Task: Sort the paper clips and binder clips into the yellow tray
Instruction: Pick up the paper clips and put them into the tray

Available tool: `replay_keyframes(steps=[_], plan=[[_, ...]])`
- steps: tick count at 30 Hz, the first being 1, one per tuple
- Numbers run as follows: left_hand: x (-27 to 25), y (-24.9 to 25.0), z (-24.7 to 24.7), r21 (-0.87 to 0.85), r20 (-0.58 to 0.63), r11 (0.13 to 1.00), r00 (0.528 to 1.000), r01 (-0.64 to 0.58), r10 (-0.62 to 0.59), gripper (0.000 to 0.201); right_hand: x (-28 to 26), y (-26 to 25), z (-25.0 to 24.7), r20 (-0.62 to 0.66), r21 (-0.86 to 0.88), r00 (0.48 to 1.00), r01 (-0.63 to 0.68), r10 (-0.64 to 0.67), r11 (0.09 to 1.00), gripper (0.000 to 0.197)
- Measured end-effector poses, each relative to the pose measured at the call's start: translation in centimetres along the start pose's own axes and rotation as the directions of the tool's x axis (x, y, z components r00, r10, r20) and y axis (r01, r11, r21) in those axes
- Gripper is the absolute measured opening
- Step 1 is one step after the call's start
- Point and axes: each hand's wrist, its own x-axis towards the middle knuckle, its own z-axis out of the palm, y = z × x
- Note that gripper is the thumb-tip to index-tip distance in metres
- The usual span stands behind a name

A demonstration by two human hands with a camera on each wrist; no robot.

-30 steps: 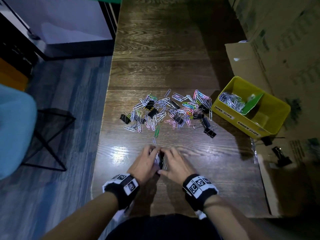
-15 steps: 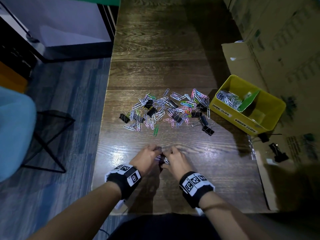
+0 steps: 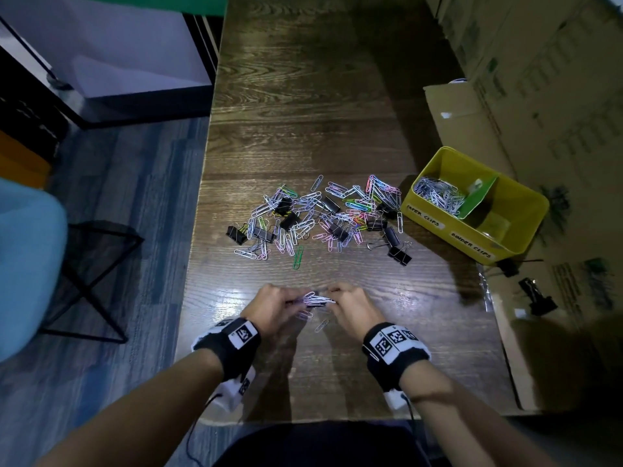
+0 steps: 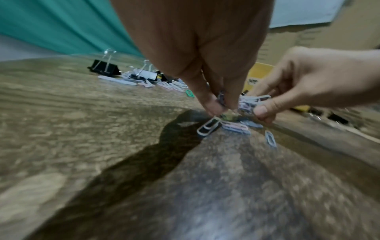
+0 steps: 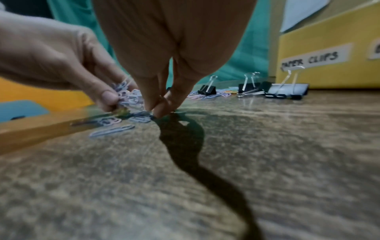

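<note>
Near the table's front edge my left hand and right hand meet, and both pinch a small bunch of pale paper clips. The left wrist view shows my left fingertips pinching low beside the bunch, with the right thumb on it. A few loose paper clips lie on the wood under the hands. The mixed pile of coloured paper clips and black binder clips lies further back. The yellow tray stands at the right, with paper clips in its near-left compartment.
A green divider splits the tray. Cardboard boxes line the right side. Two black binder clips lie on cardboard right of the table. A blue chair and black frame stand on the floor at left.
My hands have drawn slightly apart. The bunch of paper clips now shows between them, and a few loose clips lie on the table below.
</note>
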Motion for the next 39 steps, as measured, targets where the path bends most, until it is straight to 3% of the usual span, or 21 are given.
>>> replay_keyframes(steps=[3,7,10,14,17,20,23,25,27,30,33,36,39], plan=[[0.9,0.1,-0.6,-0.194,0.04,0.971,0.99,0.142,-0.137,0.022,-0.5,0.5,-1.0,-0.062,0.089,0.998,-0.001,0.007,0.996,0.027],[2.6,1.0,-1.9,-0.436,0.139,0.856,0.96,0.279,-0.242,0.015,-0.9,1.6,-3.0,-0.109,0.184,0.994,0.002,0.018,0.983,0.027],[4.3,2.4,-3.3,-0.565,0.14,0.779,0.962,0.272,-0.234,0.014,-1.2,2.6,-4.9,-0.158,0.302,0.982,-0.053,0.105,0.952,0.026],[7.7,6.3,-4.8,-0.641,0.094,0.748,0.985,0.171,-0.145,0.024,-1.9,3.7,-8.1,-0.284,0.495,0.937,-0.037,0.202,0.868,0.023],[11.5,10.2,-5.4,-0.698,0.05,0.708,0.994,0.104,-0.097,0.02,-2.5,4.2,-12.0,-0.419,0.561,0.87,0.022,0.261,0.828,0.018],[15.8,14.0,-4.9,-0.772,0.001,0.635,0.998,0.036,-0.055,0.016,-2.0,5.4,-15.8,-0.53,0.622,0.762,0.05,0.372,0.782,0.007],[19.9,17.4,-3.7,-0.805,-0.024,0.593,0.998,0.012,-0.053,0.015,-0.7,7.0,-18.7,-0.548,0.701,0.678,0.054,0.489,0.711,0.017],[22.4,18.8,-2.4,-0.792,0.001,0.608,0.997,0.046,-0.074,0.013,0.3,8.0,-20.4,-0.545,0.706,0.641,0.002,0.541,0.709,0.022],[24.7,19.5,-1.1,-0.689,0.028,0.722,0.997,0.068,-0.067,0.013,1.5,8.7,-21.9,-0.525,0.687,0.624,-0.091,0.579,0.721,0.009],[26.8,19.7,-0.2,-0.25,0.127,0.968,0.992,0.015,0.017,0.011,3.1,9.3,-23.2,-0.485,0.599,0.634,-0.261,0.602,0.757,0.021],[27.7,20.5,-0.4,0.053,0.29,0.998,0.957,-0.034,0.017,0.019,3.9,9.8,-24.0,-0.404,0.539,0.661,-0.386,0.632,0.749,0.029],[27.7,20.6,-0.7,0.096,0.3,0.995,0.954,-0.041,0.01,0.037,4.2,10.3,-23.8,-0.336,0.442,0.716,-0.454,0.612,0.774,0.036],[26.6,19.6,-1.8,-0.173,0.257,0.984,0.967,0.052,-0.006,0.039,4.1,10.2,-23.0,-0.362,0.326,0.767,-0.427,0.529,0.843,0.036]])
